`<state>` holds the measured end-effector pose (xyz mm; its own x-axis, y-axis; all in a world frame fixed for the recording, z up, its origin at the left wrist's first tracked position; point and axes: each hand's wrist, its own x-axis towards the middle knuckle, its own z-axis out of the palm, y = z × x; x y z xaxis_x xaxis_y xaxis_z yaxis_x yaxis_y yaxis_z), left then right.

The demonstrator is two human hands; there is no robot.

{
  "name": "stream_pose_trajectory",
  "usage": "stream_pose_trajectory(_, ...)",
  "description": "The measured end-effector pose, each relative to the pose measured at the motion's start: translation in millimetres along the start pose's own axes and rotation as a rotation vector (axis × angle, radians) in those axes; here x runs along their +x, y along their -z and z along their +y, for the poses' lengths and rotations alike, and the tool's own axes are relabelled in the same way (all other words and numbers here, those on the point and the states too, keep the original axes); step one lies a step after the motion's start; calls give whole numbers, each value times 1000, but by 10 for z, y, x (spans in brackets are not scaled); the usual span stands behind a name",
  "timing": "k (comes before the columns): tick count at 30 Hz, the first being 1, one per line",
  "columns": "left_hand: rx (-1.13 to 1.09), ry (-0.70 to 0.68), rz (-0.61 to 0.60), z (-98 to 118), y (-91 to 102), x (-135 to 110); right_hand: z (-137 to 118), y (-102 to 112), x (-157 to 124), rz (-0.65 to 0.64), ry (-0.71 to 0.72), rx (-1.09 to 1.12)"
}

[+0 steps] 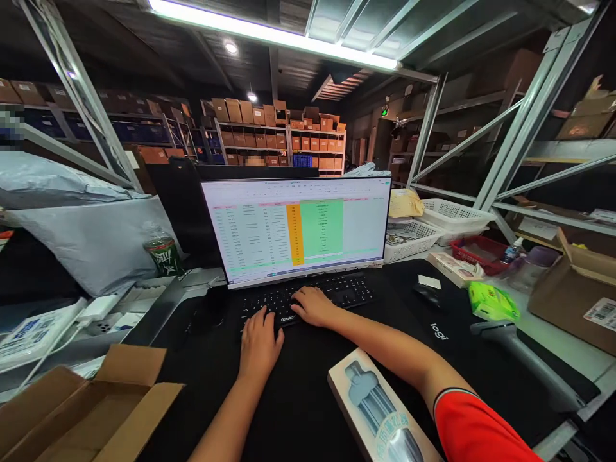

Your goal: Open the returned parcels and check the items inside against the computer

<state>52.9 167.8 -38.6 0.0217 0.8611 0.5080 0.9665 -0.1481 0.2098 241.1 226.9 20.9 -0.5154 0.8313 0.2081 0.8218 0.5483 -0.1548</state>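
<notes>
Both hands rest on a black keyboard (356,292) in front of a monitor (366,224), whose screen shows a spreadsheet with an orange and a green column. My left hand (260,340) lies over the left keys, fingers spread and stretched toward them. Nearer the middle, my right hand (312,306) has its fingers apart and slightly bent on the keys. Neither holds anything. Below my right forearm lies a printed box (344,388) with a picture of a grey device on it.
An open cardboard box (158,410) stands front left, a can (163,253) behind it. To the right are a mouse (427,295), a green packet (491,301), a barcode scanner (534,359), white baskets (418,240) and a cardboard box (572,295). Metal rack posts (524,122) frame the desk.
</notes>
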Motion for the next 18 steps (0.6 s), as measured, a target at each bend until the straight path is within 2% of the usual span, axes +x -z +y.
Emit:
stream_pose_trajectory(3,41,41,-21,-1,49,-21,85,16,-52,7,-69,-29)
stream_pose_trajectory(7,104,180,-19,-33,100,-61,339,71,-155,34,-233,-65)
stream_pose_trajectory(11,105,307,-44,-79,90,-83,504,111,-228,33,-234,-73)
stream_pose_trajectory(18,33,353,-67,-166,65,-100,458,56,-221,68,-247,-74)
